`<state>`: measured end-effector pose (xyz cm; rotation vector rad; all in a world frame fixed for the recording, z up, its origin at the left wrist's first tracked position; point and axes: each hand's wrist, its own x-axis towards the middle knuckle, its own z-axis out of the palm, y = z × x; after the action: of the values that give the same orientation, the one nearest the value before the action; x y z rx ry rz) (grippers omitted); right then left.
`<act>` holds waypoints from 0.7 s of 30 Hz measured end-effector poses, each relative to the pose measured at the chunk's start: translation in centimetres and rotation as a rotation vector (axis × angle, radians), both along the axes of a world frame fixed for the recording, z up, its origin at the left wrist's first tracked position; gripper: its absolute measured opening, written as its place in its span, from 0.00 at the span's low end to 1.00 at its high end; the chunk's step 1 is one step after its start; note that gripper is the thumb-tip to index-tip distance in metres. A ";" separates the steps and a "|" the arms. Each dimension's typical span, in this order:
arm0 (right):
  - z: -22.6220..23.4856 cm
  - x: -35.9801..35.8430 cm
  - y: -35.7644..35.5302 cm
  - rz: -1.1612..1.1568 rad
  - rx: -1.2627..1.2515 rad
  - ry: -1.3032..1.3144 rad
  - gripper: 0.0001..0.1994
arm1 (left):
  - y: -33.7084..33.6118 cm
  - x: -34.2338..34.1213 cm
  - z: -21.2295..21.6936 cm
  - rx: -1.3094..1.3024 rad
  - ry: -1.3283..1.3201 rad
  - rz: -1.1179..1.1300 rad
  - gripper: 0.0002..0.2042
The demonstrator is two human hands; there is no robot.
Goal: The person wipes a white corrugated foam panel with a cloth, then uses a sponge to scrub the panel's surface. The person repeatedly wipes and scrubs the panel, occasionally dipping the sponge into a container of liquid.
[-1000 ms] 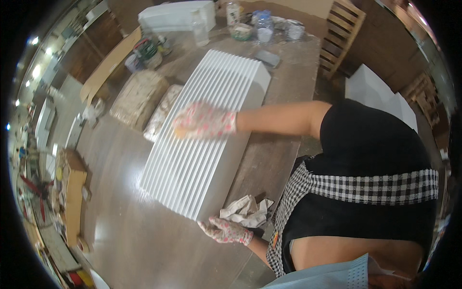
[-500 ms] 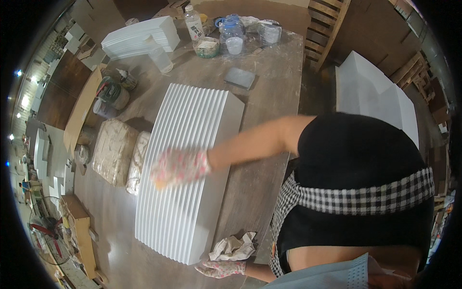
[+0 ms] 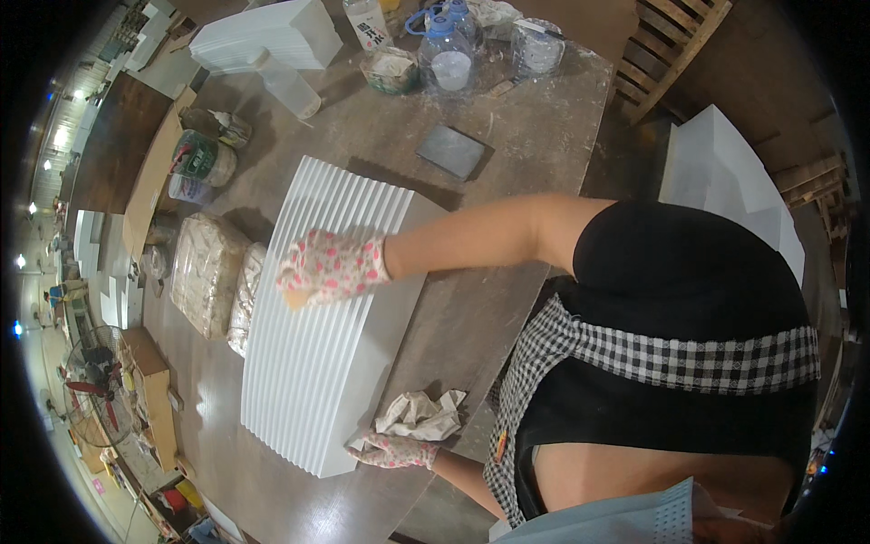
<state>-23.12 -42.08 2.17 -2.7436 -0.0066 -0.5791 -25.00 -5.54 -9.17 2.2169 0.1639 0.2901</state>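
Observation:
A long white piece with a ridged top [image 3: 308, 354] lies lengthwise on the table. My right hand [image 3: 335, 266], in a white glove with pink spots, is closed around a small yellowish pad [image 3: 295, 297] and rests on the ridges, toward their far half. The palm and fingers hide most of the pad. At the near end, my left hand [image 3: 397, 451], gloved alike, has its fingers stretched out against the corner of the white piece and holds nothing. A crumpled whitish cloth [image 3: 421, 415] lies just beside it.
Plastic-wrapped bundles [image 3: 207, 272] lie left of the white piece. A grey rectangular block [image 3: 450, 152] sits beyond its far end. Farther back are a clear bottle [image 3: 285, 86], blue-capped jugs [image 3: 444, 54], tubs and a stack of white pieces [image 3: 265, 38]. A green-labelled jar [image 3: 204, 159] stands left.
My right hand has moved toward the far end along the ridges with the pad. My left hand has come up against the near corner. The whole view has shifted.

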 end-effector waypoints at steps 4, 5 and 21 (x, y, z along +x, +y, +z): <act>0.6 -4.7 -9.7 -0.100 -0.098 0.052 0.18 | -2.0 -0.9 1.9 -0.015 0.026 0.040 0.26; 1.0 -5.8 -12.1 -0.264 -0.311 -0.208 0.12 | -2.3 -1.1 2.3 -0.038 0.022 0.038 0.26; 0.0 0.1 1.9 0.285 0.034 -0.111 0.07 | -1.5 -0.8 1.6 0.037 -0.019 0.036 0.23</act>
<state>-22.99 -40.18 2.18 -2.6081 -0.4037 -0.6416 -25.77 -7.06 -7.61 2.2489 0.1894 0.3359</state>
